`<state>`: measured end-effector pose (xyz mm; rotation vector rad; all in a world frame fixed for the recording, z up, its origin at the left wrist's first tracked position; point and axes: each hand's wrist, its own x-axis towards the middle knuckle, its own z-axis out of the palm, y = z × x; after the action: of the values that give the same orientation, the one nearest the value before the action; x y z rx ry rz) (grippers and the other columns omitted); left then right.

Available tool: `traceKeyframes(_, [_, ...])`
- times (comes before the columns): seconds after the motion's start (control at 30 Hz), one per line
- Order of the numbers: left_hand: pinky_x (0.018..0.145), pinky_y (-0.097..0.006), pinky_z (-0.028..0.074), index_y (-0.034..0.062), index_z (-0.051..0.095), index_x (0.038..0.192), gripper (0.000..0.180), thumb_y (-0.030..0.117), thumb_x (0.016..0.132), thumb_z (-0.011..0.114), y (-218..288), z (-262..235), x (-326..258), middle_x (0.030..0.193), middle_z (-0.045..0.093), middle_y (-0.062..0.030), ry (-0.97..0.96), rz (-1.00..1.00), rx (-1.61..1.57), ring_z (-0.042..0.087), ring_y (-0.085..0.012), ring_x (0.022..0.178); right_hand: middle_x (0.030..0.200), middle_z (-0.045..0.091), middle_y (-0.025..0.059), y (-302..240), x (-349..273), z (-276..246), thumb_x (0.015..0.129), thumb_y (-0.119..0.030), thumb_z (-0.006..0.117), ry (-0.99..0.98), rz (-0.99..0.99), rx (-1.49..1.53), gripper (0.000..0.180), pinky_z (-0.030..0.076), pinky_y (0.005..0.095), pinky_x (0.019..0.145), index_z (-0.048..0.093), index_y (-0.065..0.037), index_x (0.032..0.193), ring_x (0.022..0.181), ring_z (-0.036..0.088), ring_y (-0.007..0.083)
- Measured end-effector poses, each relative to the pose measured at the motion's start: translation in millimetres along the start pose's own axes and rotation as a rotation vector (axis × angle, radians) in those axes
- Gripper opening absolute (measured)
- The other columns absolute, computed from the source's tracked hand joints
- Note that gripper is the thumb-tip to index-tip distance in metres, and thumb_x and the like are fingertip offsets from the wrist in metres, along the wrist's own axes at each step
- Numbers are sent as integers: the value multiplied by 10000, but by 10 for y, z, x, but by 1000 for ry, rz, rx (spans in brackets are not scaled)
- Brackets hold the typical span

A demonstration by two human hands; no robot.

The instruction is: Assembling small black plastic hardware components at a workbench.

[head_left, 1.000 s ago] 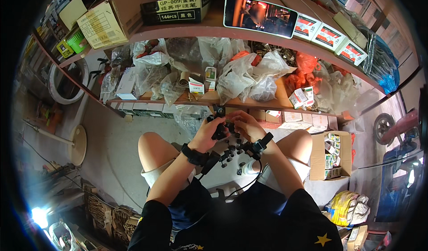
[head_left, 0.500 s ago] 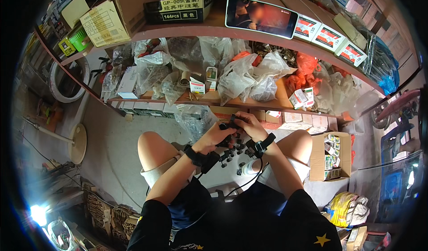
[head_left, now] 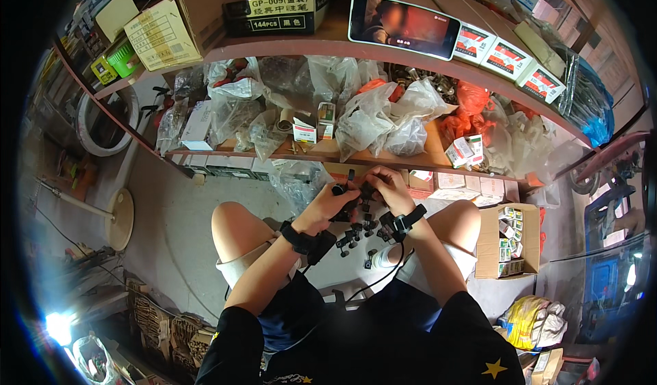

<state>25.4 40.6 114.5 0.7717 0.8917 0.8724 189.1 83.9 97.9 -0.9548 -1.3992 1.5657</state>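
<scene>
My left hand (head_left: 331, 203) is closed on a small black part (head_left: 338, 189) with a round end; its exact kind is too small to make out. Close beside it, my right hand (head_left: 388, 185) pinches a small dark piece (head_left: 367, 190) between thumb and fingers. Both hands meet between my knees, in front of the lower shelf. Under them several small black fittings (head_left: 350, 235) lie loosely heaped by my foot. A crumpled transparent plastic bag (head_left: 295, 181) sits just left of my left hand. Black devices are strapped to both wrists.
A shelf (head_left: 311, 48) carries a phone (head_left: 404, 28) and cartons; the lower shelf (head_left: 328, 151) holds stuffed plastic bags. An open carton (head_left: 487, 248) of small boxes stands at right. A fan-like stand base (head_left: 120, 219) is on the left. A cable (head_left: 383, 279) hangs from my right wrist.
My hands have shifted slightly, and the fingers have turned the small black parts; a dark upright piece now shows above my left fingers. The phone picture has changed.
</scene>
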Motion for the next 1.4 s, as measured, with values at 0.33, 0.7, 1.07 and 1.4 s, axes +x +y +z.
traceKeyframes(0.33, [447,-254,454,45,474,865,160,156,763,531,58,-9,-32,743,524,-53,17,31,32,521,-133,556,637,497,-19,-64,14,-26,772,-153,528,141,90,106,134,345,162,416,531,-34,833,478,425,36])
traceKeyframes(0.7, [462,-242,453,48,472,902,175,157,773,519,152,-20,-99,770,507,-52,104,42,63,511,-116,568,579,499,4,-25,24,-46,799,-206,482,38,161,110,174,334,173,397,514,-41,754,447,431,49])
traceKeyframes(1.07, [413,-240,421,44,499,869,158,144,754,539,165,133,-18,691,508,-31,45,26,8,487,-104,524,591,518,-5,162,-157,-117,776,-177,481,148,58,325,118,385,176,447,523,-77,823,504,483,67])
traceKeyframes(1.4, [447,-258,443,88,475,831,116,158,755,526,41,465,239,743,490,-36,-52,-54,146,475,-109,557,562,448,-40,163,-537,-431,789,-242,508,177,-94,568,171,329,181,444,430,-131,685,503,415,42])
